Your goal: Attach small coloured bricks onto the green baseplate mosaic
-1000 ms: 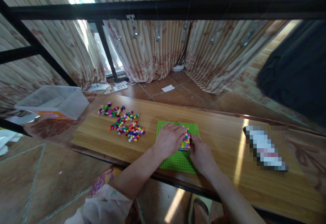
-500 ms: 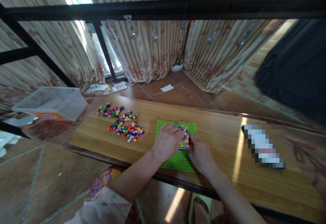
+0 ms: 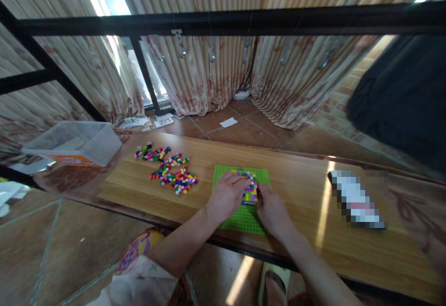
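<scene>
A green studded baseplate (image 3: 240, 220) lies on the wooden table. On it stands a block of small, many-coloured toy bricks (image 3: 250, 196), partly covered by my hands. My left hand (image 3: 228, 195) reaches over the block from the left, its fingers bent and closed above the bricks near the right side. Against the block's right edge rests my right hand (image 3: 273, 209), with thumb and fingers pressed together. Whatever is between the fingertips of either hand is too small or hidden. Loose coloured bricks (image 3: 177, 178) lie spread in a pile to the left of the baseplate.
A clear plastic bin (image 3: 104, 143) with an orange label stands at the table's left end. A pixelated, dark-edged flat object (image 3: 357, 199) lies on the right of the wooden table (image 3: 299, 190). Beyond are a black metal bar (image 3: 216, 22) and striped curtains (image 3: 209, 83).
My left hand has shifted slightly left and down, uncovering a little more of the brick block. My right hand stays at the block's right edge. The view has tilted slightly.
</scene>
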A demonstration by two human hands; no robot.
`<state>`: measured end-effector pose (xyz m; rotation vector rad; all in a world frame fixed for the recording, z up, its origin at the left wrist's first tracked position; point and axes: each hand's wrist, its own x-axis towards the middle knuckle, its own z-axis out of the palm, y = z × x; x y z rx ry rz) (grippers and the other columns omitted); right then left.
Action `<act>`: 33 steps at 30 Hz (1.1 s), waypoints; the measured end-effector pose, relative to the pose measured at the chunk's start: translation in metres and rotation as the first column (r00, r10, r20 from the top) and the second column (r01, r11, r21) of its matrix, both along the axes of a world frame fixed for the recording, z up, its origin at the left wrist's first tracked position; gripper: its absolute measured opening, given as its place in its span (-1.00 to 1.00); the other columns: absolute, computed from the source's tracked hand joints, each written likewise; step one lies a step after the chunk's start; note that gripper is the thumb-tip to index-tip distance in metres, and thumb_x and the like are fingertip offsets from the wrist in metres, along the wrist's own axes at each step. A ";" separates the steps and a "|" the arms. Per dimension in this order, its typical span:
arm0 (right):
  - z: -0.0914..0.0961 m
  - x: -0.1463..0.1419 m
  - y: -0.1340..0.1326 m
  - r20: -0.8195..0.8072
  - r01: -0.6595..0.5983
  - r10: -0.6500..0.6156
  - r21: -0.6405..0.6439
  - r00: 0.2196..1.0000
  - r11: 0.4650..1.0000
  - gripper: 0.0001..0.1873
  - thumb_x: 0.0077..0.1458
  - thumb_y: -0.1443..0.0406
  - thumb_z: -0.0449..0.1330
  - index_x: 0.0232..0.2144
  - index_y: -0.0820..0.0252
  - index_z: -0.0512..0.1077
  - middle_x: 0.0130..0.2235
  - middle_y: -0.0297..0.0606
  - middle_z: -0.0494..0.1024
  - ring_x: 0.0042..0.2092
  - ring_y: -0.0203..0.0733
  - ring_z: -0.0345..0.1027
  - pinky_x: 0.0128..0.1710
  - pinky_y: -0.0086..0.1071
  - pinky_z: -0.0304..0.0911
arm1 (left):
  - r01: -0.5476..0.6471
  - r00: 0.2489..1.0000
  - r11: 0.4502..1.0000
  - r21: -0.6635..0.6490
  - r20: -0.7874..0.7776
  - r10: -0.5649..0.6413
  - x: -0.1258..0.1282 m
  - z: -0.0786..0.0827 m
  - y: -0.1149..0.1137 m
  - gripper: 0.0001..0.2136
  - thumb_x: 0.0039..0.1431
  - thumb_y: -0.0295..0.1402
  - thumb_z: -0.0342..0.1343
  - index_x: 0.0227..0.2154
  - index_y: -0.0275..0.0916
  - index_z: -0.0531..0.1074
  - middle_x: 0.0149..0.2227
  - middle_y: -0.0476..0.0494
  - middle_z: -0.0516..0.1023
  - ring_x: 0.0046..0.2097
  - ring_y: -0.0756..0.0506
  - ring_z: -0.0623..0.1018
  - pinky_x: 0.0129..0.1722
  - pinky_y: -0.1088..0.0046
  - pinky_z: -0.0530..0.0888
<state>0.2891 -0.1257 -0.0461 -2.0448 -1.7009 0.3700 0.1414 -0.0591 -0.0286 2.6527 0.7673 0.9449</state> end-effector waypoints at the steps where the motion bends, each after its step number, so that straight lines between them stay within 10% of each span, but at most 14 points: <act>1: 0.000 0.000 0.000 -0.003 -0.001 0.001 0.001 1.000 1.000 -0.67 0.07 0.55 -0.03 -0.16 0.31 0.41 -0.20 -0.08 0.53 -0.21 -0.16 0.40 -0.19 -0.39 0.22 | 0.009 0.999 1.000 -0.019 0.032 -0.009 -0.002 0.000 0.000 -0.80 0.26 -0.46 -0.03 -0.17 -0.23 0.48 -0.19 -0.11 0.60 -0.15 -0.08 0.51 -0.05 0.29 0.44; 13: 0.004 -0.001 0.000 -0.001 0.012 -0.012 -0.041 1.000 0.999 -0.67 0.09 0.54 -0.04 -0.15 0.33 0.41 -0.19 -0.07 0.53 -0.21 -0.16 0.40 -0.20 -0.40 0.19 | -0.200 0.974 0.974 -0.104 0.087 0.209 -0.034 0.011 0.027 -0.81 0.24 -0.46 -0.02 -0.24 -0.23 0.50 -0.27 -0.10 0.60 -0.20 -0.07 0.54 -0.12 0.35 0.45; 23: -0.001 0.002 -0.001 0.016 0.002 -0.002 -0.032 1.000 0.999 -0.64 0.08 0.53 -0.04 -0.12 0.33 0.41 -0.20 -0.06 0.54 -0.25 -0.16 0.42 -0.24 -0.38 0.20 | -0.454 0.847 0.873 -0.177 -0.391 0.361 -0.075 0.016 0.055 -0.78 0.16 -0.48 0.00 -0.27 -0.22 0.55 -0.29 -0.13 0.63 -0.23 -0.11 0.58 -0.18 0.38 0.44; 33: -0.002 0.002 -0.001 0.061 0.005 -0.004 -0.028 0.998 1.000 -0.66 0.09 0.53 -0.04 -0.14 0.31 0.41 -0.21 -0.09 0.55 -0.25 -0.18 0.42 -0.24 -0.39 0.19 | -0.586 0.746 0.795 -0.157 -0.488 0.454 -0.093 0.026 0.066 -0.76 0.13 -0.47 -0.02 -0.30 -0.22 0.57 -0.35 -0.15 0.62 -0.25 -0.12 0.57 -0.23 0.41 0.42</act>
